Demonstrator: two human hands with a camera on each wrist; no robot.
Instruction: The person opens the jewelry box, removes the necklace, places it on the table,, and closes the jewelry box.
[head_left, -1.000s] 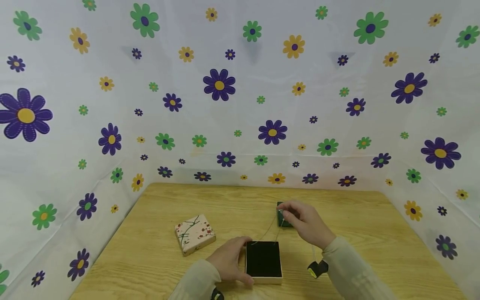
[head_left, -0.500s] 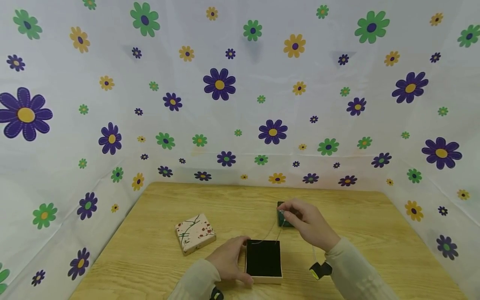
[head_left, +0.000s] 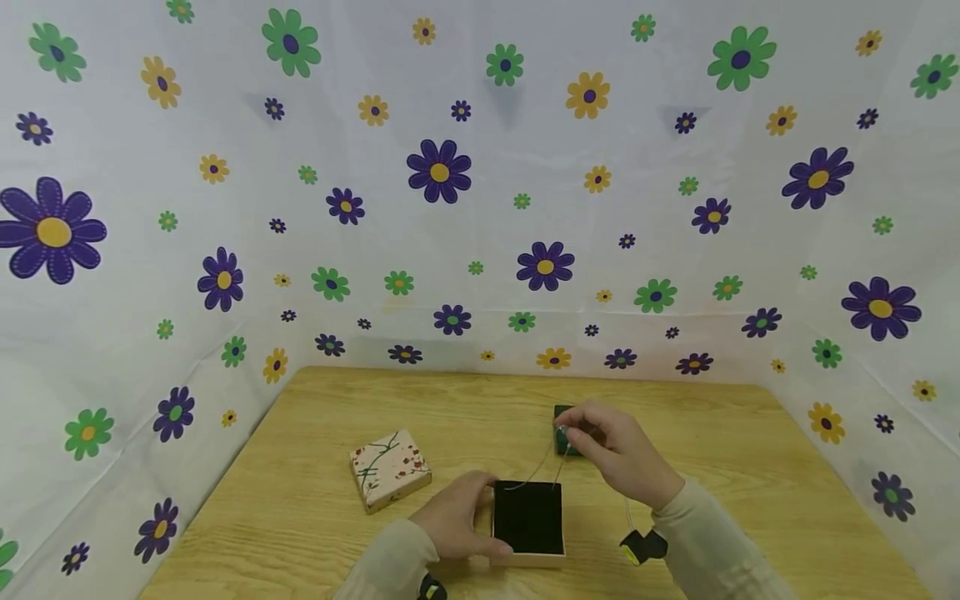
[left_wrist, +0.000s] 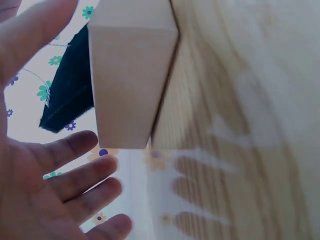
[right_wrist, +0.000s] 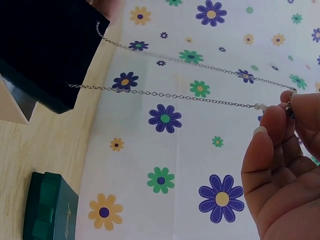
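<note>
My left hand (head_left: 452, 521) grips the left side of a small pale jewelry box (head_left: 532, 562), thumb at the near corner and fingers at the far one. Inside the box is a black velvet pad (head_left: 527, 518); in the right wrist view it stands tilted up out of the box. A thin silver necklace (right_wrist: 165, 95) runs in two taut strands from the pad's edge to my right hand (head_left: 626, 458). Thumb and index finger of that hand pinch the necklace beside a small clear sparkling piece (right_wrist: 260, 106), beyond the box and to its right.
The floral-patterned lid (head_left: 390, 469) lies on the wooden table (head_left: 450, 408) left of the box. A dark green box (right_wrist: 52, 205) stands behind my right hand, partly covered by it in the head view. Flower-printed white sheeting (head_left: 480, 217) encloses the table.
My right hand has shifted slightly right and toward me, still pinching the necklace. The left thumb has moved a little up along the box's near corner. Lid and green box stay put.
</note>
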